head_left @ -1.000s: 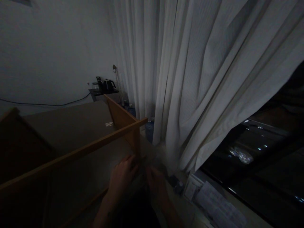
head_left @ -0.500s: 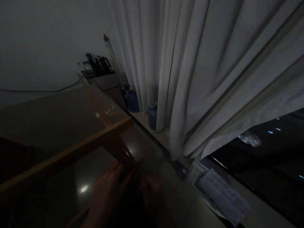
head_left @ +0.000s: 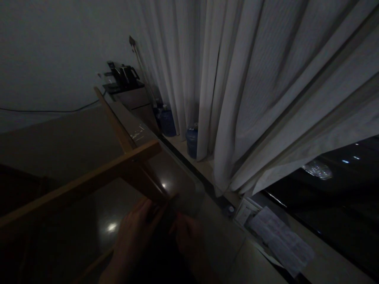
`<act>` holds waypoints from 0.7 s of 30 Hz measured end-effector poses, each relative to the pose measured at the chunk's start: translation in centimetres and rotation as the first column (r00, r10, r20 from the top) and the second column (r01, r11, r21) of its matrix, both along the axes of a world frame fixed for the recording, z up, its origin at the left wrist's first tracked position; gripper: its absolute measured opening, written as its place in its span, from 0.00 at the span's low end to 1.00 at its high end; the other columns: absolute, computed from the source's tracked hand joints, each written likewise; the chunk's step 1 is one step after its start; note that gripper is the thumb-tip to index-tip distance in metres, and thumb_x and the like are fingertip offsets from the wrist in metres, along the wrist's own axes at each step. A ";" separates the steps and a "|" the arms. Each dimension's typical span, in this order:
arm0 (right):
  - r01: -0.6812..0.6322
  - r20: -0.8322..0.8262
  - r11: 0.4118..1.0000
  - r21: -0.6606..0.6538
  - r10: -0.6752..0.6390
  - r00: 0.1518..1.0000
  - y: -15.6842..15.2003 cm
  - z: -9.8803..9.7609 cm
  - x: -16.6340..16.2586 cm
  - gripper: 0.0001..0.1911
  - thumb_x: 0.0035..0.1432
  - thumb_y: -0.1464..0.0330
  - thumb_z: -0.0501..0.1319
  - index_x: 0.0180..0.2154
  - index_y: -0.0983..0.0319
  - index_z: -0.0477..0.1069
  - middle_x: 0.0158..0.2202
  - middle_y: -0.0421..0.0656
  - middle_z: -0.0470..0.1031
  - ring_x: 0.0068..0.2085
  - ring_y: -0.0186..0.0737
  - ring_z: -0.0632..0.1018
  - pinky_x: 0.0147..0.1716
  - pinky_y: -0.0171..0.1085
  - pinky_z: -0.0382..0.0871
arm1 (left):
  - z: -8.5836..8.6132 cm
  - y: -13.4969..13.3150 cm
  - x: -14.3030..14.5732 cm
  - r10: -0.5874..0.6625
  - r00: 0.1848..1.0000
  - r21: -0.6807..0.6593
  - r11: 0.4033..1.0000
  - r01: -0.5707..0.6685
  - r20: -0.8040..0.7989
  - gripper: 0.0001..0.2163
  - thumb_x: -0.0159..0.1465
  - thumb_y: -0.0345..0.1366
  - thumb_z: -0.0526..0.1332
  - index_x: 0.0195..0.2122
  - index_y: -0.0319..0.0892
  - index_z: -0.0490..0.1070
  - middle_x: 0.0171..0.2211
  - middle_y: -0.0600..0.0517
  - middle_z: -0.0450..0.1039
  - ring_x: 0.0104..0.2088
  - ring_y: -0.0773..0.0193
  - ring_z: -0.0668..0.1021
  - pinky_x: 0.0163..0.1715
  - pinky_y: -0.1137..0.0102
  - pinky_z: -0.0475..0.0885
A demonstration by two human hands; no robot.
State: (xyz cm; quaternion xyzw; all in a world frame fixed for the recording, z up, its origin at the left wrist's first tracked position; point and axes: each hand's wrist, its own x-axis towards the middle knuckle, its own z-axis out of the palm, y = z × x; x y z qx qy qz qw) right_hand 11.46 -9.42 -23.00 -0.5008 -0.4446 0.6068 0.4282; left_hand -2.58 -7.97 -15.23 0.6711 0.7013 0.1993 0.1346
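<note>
The light is dim and much detail is lost. A wooden frame stands in front of me, with a long wooden rail (head_left: 83,187) crossing a slanting wooden upright (head_left: 114,122). Below the crossing, a glossy dark wooden bar (head_left: 145,181) runs down towards me. My left hand (head_left: 136,225) is closed around the lower end of this bar, thumb pointing along its tip. Just right of it, my right hand (head_left: 188,234) is closed with its fingers curled, slightly apart from the bar. Whatever lies in its fingers is too dark to make out.
White curtains (head_left: 245,98) hang at the right, with a blue water jug (head_left: 192,142) at their foot. A black kettle (head_left: 128,75) stands on a cabinet (head_left: 134,98) at the back. Crumpled papers (head_left: 281,238) lie at the lower right, beside a glossy black surface (head_left: 340,201).
My right hand has moved slightly down, away from the bar's end, and shows less blur. The left hand keeps its hold. The view has shifted a little.
</note>
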 end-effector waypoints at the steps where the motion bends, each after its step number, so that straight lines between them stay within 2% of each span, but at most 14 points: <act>1: 0.017 -0.012 1.000 0.000 -0.017 1.000 0.1 -0.1 -0.1 0.31 0.60 0.45 0.49 0.21 0.62 0.66 0.15 0.35 0.59 0.16 0.26 0.57 0.14 0.29 0.47 | -0.3 0.1 -0.1 -0.007 1.000 -0.017 1.000 0.007 0.023 0.16 0.64 0.46 0.54 0.46 0.47 0.73 0.45 0.49 0.77 0.43 0.57 0.79 0.41 0.67 0.75; 7: 0.062 0.006 0.998 0.009 -0.062 0.998 0.5 -0.8 -0.5 0.31 0.61 0.45 0.47 0.21 0.62 0.66 0.15 0.35 0.61 0.16 0.27 0.61 0.15 0.29 0.50 | -0.9 0.8 -0.4 -0.086 0.992 -0.067 0.993 0.092 0.091 0.16 0.65 0.45 0.54 0.51 0.51 0.71 0.52 0.52 0.73 0.51 0.58 0.76 0.49 0.65 0.71; 10: 0.060 0.167 0.990 0.128 -0.081 0.983 0.6 -0.7 -0.1 0.28 0.64 0.49 0.47 0.24 0.62 0.68 0.18 0.38 0.66 0.19 0.29 0.66 0.19 0.29 0.55 | -0.7 1.1 -0.2 -0.102 0.989 -0.065 0.992 0.110 0.105 0.16 0.66 0.44 0.53 0.52 0.51 0.71 0.53 0.52 0.73 0.51 0.58 0.75 0.50 0.66 0.70; 13: -0.006 0.431 0.948 0.319 -0.140 0.891 0.8 -0.1 0.7 0.25 0.67 0.55 0.46 0.26 0.61 0.69 0.23 0.42 0.72 0.23 0.32 0.70 0.23 0.31 0.56 | -0.6 1.1 0.2 -0.129 0.987 -0.044 0.990 0.133 0.094 0.16 0.66 0.42 0.53 0.53 0.51 0.70 0.54 0.52 0.72 0.53 0.59 0.74 0.51 0.66 0.69; 16: -0.097 0.591 0.887 0.451 -0.216 0.777 1.0 0.6 1.1 0.23 0.68 0.62 0.44 0.27 0.61 0.70 0.24 0.43 0.75 0.24 0.33 0.72 0.25 0.32 0.55 | -0.4 0.9 0.5 -0.112 0.991 -0.019 0.993 0.114 0.077 0.16 0.65 0.41 0.54 0.53 0.53 0.69 0.54 0.54 0.71 0.52 0.60 0.74 0.50 0.68 0.69; 21: -0.227 0.731 0.829 0.510 -0.279 0.623 1.4 0.7 1.6 0.21 0.69 0.66 0.45 0.32 0.61 0.73 0.28 0.44 0.77 0.28 0.34 0.76 0.28 0.31 0.59 | -0.1 0.7 0.8 -0.151 0.987 0.016 0.989 0.150 0.061 0.16 0.64 0.40 0.56 0.53 0.50 0.69 0.52 0.51 0.72 0.50 0.59 0.75 0.48 0.69 0.68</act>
